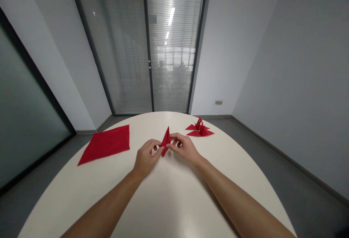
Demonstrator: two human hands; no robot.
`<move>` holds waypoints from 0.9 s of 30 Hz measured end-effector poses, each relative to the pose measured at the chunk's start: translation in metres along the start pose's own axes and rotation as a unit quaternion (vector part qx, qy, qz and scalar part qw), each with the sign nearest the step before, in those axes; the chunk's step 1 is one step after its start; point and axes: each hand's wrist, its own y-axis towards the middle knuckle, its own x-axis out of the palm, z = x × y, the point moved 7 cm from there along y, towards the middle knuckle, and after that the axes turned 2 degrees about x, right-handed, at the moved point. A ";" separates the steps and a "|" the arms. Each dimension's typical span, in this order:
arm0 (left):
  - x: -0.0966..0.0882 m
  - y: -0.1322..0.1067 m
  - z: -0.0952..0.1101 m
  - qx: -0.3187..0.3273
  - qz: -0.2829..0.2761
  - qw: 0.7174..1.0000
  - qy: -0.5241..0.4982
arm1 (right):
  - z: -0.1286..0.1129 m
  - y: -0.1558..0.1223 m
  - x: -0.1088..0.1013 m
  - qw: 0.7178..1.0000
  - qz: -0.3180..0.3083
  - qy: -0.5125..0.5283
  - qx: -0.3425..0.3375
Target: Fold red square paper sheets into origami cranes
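A small folded piece of red paper [165,140] stands upright as a narrow pointed shape over the middle of the round white table [163,201]. My left hand [146,159] pinches its lower left edge with thumb and fingers curled. From the other side, my right hand [184,148] pinches the paper's right edge. Both forearms reach in from the near edge.
A flat stack of red paper squares [107,144] lies on the left of the table. A finished red folded paper figure [199,129] with spread wings sits at the far right. Beyond the table are glass doors with blinds [148,48] and grey walls.
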 end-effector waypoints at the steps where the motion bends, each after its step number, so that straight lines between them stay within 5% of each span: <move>1: -0.001 0.000 0.002 0.010 0.003 1.000 0.008 | -0.003 -0.001 0.000 1.000 0.003 -0.012 -0.013; 9: 0.003 0.000 -0.003 0.023 -0.022 0.999 0.020 | 0.000 -0.008 0.008 0.992 -0.013 -0.084 -0.089; 17: 0.024 -0.007 -0.012 -0.004 -0.167 0.976 0.138 | 0.029 -0.014 0.019 0.972 -0.087 -0.214 -0.052; 27: 0.027 -0.007 -0.007 0.009 -0.198 0.971 0.132 | 0.023 -0.015 0.020 0.973 -0.093 -0.204 -0.058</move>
